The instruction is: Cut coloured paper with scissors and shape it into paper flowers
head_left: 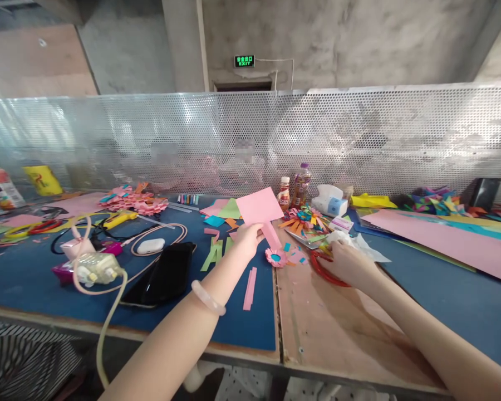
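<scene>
Scissors (pixel 319 272), red-handled, at the table (pixel 304 331), are partly covered by the right hand (pixel 347 262), the nearer one; whether it is closed on them cannot be told. Between the hands, a flower (pixel 276 257) is seen. Farther off and leftward, pink paper (pixel 260 205) is pinched in the left hand (pixel 247 240), long side crosswise. Beyond, bottles (pixel 301 186) are seen.

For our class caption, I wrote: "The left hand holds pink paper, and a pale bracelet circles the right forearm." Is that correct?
Not quite: the pale bracelet circles the left forearm, not the right, as the head view shows. The left hand does hold pink paper.
</scene>
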A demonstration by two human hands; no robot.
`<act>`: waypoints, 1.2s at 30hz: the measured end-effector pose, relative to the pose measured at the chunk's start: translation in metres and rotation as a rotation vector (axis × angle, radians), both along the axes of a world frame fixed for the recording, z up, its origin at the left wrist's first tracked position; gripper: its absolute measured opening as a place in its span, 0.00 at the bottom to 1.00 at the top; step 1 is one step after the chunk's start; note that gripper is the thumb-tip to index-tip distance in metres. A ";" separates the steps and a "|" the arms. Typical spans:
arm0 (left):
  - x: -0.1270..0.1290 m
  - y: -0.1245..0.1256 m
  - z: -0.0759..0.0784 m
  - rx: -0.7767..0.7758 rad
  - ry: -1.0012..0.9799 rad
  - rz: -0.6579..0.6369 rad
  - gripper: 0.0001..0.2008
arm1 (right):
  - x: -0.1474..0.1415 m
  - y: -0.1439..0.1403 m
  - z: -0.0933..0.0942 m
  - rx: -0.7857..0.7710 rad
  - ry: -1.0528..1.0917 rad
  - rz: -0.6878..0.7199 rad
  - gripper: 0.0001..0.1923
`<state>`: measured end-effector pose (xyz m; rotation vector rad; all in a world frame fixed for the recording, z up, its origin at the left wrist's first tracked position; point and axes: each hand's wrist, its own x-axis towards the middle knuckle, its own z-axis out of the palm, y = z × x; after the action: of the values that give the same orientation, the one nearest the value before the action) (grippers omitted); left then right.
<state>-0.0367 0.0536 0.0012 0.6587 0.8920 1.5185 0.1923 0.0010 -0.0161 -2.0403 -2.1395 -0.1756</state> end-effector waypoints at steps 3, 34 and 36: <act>0.003 -0.002 -0.001 0.016 0.023 -0.074 0.06 | -0.003 -0.002 0.003 0.106 -0.026 0.037 0.18; 0.001 -0.032 0.008 0.327 0.320 -0.290 0.17 | -0.092 0.025 0.002 -0.021 1.539 0.255 0.11; 0.001 -0.035 0.009 0.330 0.311 -0.299 0.17 | -0.091 0.024 0.000 -0.032 1.522 0.263 0.11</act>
<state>-0.0361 0.0190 0.0101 1.2393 0.7350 1.3211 0.1014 0.0251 -0.0157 -1.0575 -1.2646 1.0633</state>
